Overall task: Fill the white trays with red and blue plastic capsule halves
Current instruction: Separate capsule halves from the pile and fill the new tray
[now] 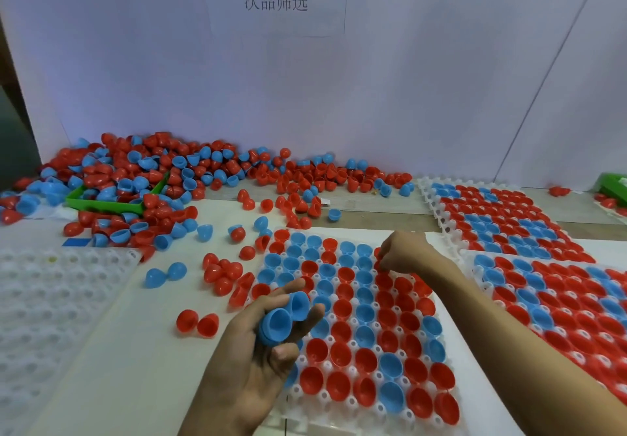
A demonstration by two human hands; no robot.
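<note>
A white tray lies in front of me, nearly all its cups holding red and blue capsule halves. My left hand hovers over the tray's left edge, palm up, gripping several blue halves. My right hand reaches over the tray's far right part, fingers curled down and pinching a red half at a cup there. Loose red halves and blue halves lie on the table left of the tray.
A big heap of red and blue halves spreads along the back wall around a green bin. Two filled trays sit at the right. An empty white tray lies at the left. Another green bin is far right.
</note>
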